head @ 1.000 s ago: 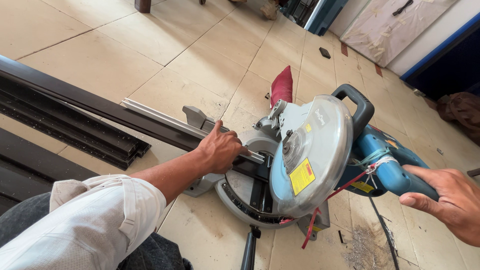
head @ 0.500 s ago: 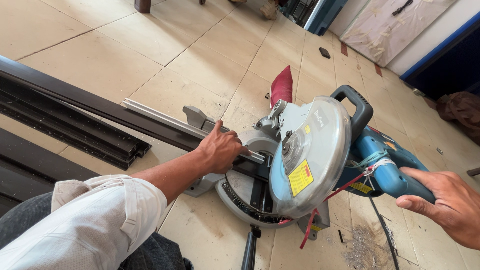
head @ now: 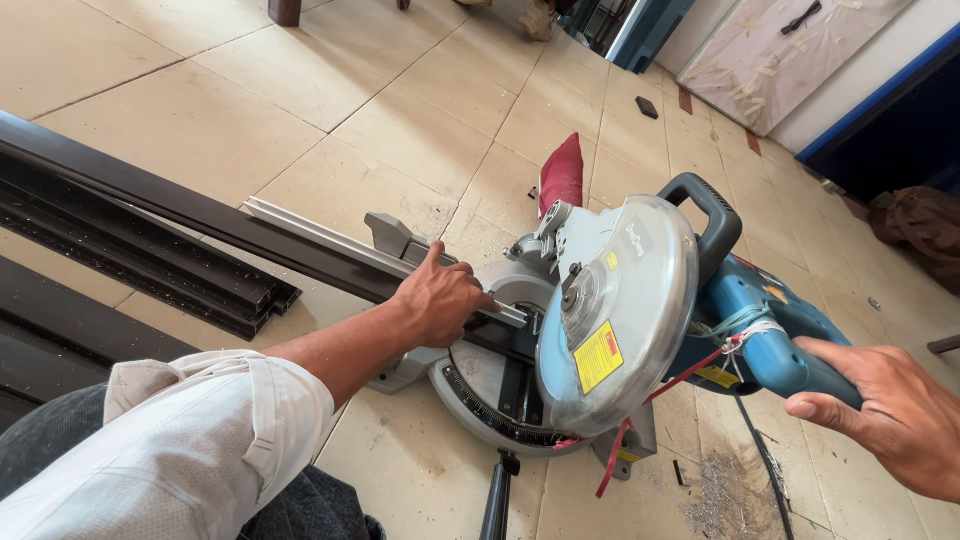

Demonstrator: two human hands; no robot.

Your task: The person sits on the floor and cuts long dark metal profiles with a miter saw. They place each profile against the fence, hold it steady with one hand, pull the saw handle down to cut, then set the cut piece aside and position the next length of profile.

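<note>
Far left, a stack of dark metal profiles [head: 130,262] lies flat on the tiled floor [head: 200,110], well apart from the cutting point.

The piece in hand is a long dark profile [head: 180,215] with a pale aluminium strip [head: 320,235] along its far edge. It rests on the base of the mitre saw [head: 600,320], against the fence. Its long axis runs from the upper left down toward the lower right, the near end pointing at the blade guard [head: 615,315]. Judged stiff and fairly light for its length, with smooth faces likely to slip — best held pressed down and back near the fence, clear of the blade line, with the overhanging left length supported.

The left hand [head: 440,298] is closed over the profile just beside the guard, fingers curled on top, thumb raised, pressing it to the fence.

The saw head sits tilted, blue motor housing [head: 745,320] to its right — a red cord is tied round it.

The right hand [head: 890,405] lies on the rear of the housing, fingers loosely extended, not clenched.
</note>
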